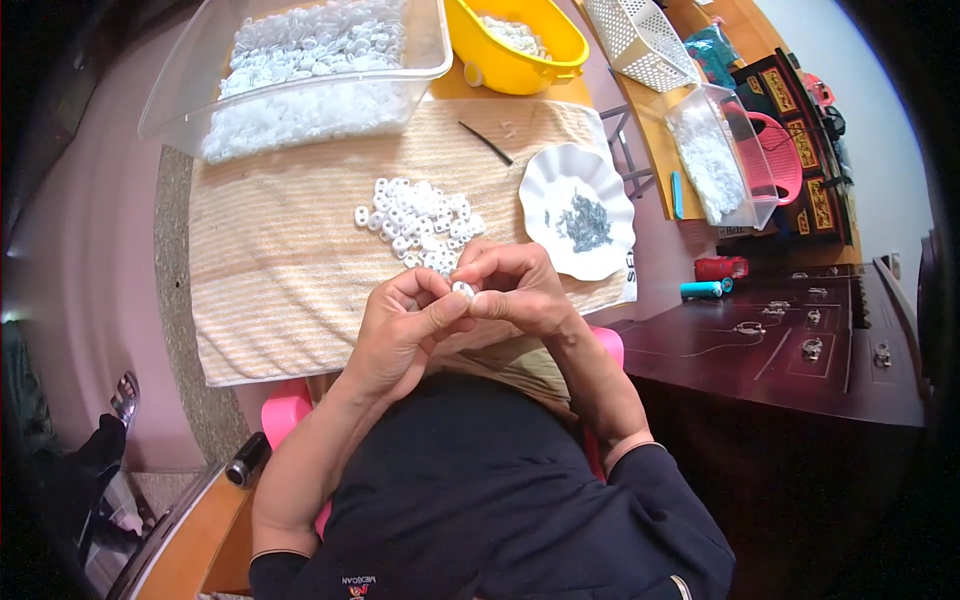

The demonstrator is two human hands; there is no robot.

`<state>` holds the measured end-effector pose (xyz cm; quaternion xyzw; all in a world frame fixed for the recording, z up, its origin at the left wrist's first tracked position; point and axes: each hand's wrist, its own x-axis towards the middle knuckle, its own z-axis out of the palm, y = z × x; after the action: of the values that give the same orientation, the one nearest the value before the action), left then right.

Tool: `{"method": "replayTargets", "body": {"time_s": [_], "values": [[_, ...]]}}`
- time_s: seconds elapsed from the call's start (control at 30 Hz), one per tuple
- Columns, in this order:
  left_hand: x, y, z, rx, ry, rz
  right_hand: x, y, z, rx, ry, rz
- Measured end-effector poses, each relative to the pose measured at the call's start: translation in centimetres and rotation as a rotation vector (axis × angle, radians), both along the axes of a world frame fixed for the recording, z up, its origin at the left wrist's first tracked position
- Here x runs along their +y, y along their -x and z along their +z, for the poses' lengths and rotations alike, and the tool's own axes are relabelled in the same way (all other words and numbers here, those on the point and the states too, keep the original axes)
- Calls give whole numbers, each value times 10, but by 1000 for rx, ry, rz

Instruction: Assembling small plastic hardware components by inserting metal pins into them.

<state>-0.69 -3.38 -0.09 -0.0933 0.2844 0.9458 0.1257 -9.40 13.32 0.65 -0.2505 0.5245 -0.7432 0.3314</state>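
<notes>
My left hand (405,325) and my right hand (515,285) meet above the near edge of a beige cloth (270,270). Together their fingertips pinch one small white plastic ring (463,289). Just beyond the hands lies a loose pile of the same white rings (415,220) on the cloth. A white scalloped plate (560,170) to the right of the pile holds small grey metal pieces (585,222).
A clear tub of white parts (300,70) stands at the back left, a yellow bowl (515,45) behind the cloth. A thin black tool (486,143) lies near the plate. A white basket (640,40), another clear box (720,165) and a dark wooden cabinet (790,350) are on the right.
</notes>
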Motion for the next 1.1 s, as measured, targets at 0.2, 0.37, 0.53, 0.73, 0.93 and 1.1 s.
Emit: {"method": "replayTargets", "body": {"time_s": [0.2,0.37,0.53,0.73,0.93,1.1], "values": [[-4,4,2,-23,-7,-11,2,2,4,-91,-89,13],[-4,3,3,-53,-11,-11,-2,2,13,-64,-52,42],[-5,5,5,-52,-15,15,-2,5,17,92,-61,-21],[-2,5,3,-36,42,50,5,32,32,299,-280,-379],[-1,3,4,-21,101,67,9,105,79,794,-383,-711],[2,5,1,-21,127,92,12,200,89,958,-428,-850]]}}
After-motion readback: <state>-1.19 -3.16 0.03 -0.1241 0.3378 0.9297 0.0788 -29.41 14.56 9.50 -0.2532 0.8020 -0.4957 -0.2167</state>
